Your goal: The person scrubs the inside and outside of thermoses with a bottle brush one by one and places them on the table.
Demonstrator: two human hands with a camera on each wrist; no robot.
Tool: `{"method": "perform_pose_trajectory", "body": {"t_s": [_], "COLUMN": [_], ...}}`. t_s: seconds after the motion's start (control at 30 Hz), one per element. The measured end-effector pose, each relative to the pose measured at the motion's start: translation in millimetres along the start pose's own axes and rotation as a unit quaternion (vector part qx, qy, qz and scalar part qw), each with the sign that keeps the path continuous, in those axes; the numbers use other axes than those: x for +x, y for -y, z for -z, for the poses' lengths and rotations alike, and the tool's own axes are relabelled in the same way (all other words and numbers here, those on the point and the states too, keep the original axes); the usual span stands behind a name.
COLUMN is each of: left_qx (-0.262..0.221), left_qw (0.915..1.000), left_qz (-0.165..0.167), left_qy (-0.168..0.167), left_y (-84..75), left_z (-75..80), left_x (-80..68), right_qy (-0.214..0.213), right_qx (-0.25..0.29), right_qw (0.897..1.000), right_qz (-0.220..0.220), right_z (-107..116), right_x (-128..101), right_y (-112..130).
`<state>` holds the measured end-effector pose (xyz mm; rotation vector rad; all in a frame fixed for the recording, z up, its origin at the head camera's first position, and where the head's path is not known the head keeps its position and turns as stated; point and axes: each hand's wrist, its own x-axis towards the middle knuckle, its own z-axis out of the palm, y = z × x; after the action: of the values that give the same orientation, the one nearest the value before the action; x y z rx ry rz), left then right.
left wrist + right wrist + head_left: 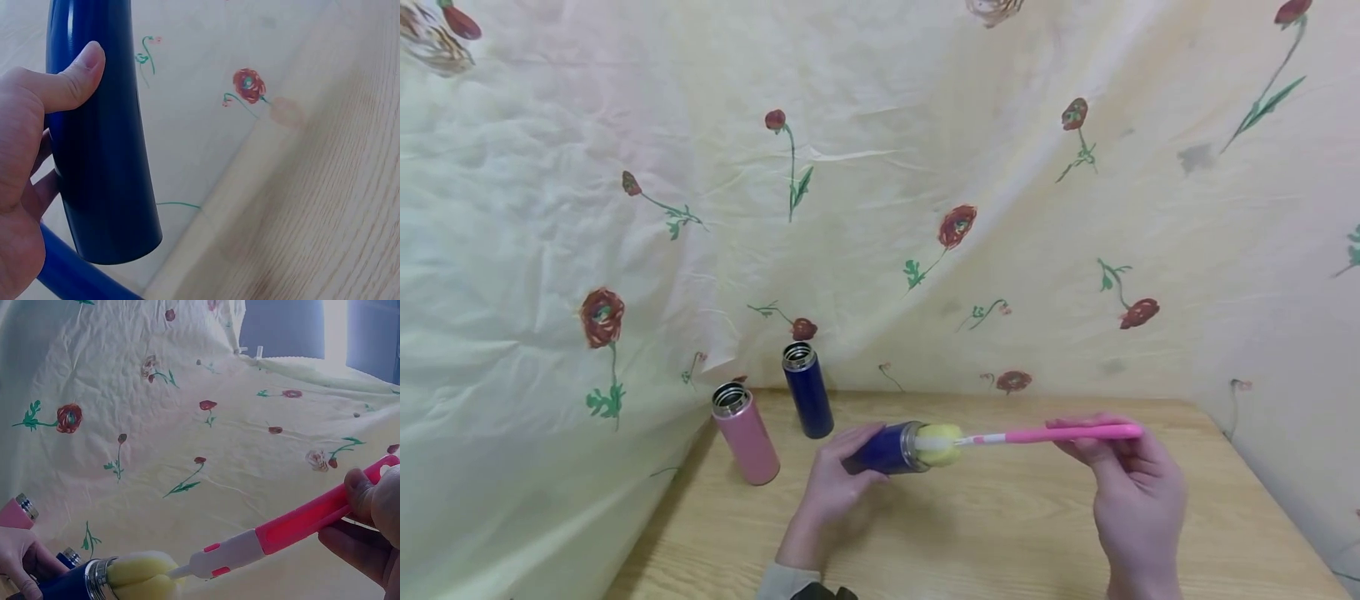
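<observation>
Left hand [838, 483] grasps the blue bottle [886, 450] sideways, presenting its mouth; right hand [1131, 492] pinches the pink brush [1052, 433], sponge [940, 444] at the opening.

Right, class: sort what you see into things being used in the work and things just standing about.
In use:
blue bottle, held by the left hand
pink-handled sponge brush, held by the right hand, sponge at the bottle's mouth

Standing about:
pink bottle
second blue bottle
flowered cloth

Soft even light, warped edges
</observation>
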<state>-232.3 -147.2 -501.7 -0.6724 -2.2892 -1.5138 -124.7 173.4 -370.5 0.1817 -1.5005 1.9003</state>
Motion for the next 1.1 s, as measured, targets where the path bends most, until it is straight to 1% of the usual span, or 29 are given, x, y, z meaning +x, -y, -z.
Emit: {"method": "perform_pose_trajectory", "body": {"t_s": [0.13,0.27,0.4,0.47,0.5,0.6,0.63,0.67,0.7,0.73,0.83,0.9,0.97,1.1], "left_qx": [-0.002,-0.003,-0.001,-0.002,-0.001,0.000,-0.002,-0.003,-0.004,-0.006,-0.002,0.008,0.020,0.027], "left_qw": [1.0000,1.0000,1.0000,0.9999,0.9996,0.9964,0.9947,0.9932,0.9922,0.9919,0.9939,0.9951,0.9956,0.9958], "left_qz": [0.003,0.004,-0.002,0.007,0.018,0.059,0.070,0.078,0.081,0.078,0.059,0.047,0.038,0.038], "left_qy": [-0.005,-0.006,-0.008,-0.015,-0.023,-0.061,-0.075,-0.087,-0.095,-0.100,-0.093,-0.086,-0.083,-0.079], "left_y": [0.2,0.1,2.4,4.3,5.8,10.9,12.1,13.0,13.6,13.6,11.2,9.2,6.4,0.6], "left_z": [1.3,0.8,1.5,2.8,3.6,6.7,7.8,8.7,9.4,9.8,8.6,6.3,3.1,-3.1], "left_x": [-0.9,-1.1,1.7,2.3,2.0,0.1,-0.2,-0.5,-0.3,0.2,2.4,4.3,5.9,8.0], "right_qy": [-0.021,-0.063,-0.113,-0.155,-0.182,-0.261,-0.277,-0.287,-0.285,-0.279,-0.244,-0.223,-0.208,-0.179], "right_qx": [0.026,0.029,0.054,0.084,0.105,0.154,0.171,0.184,0.197,0.208,0.258,0.294,0.326,0.363], "right_qw": [0.999,0.998,0.992,0.984,0.978,0.953,0.945,0.939,0.937,0.937,0.934,0.929,0.922,0.914], "right_qz": [0.011,0.001,-0.001,0.002,0.010,0.025,0.034,0.040,0.047,0.045,0.036,0.018,0.002,-0.029], "right_z": [2,4,5,8,10,20,23,26,29,31,35,36,36,36], "right_x": [1,2,8,11,14,20,22,25,27,28,31,32,33,34], "right_y": [-1,0,0,1,1,3,3,3,2,1,-3,-4,-5,-7]}}
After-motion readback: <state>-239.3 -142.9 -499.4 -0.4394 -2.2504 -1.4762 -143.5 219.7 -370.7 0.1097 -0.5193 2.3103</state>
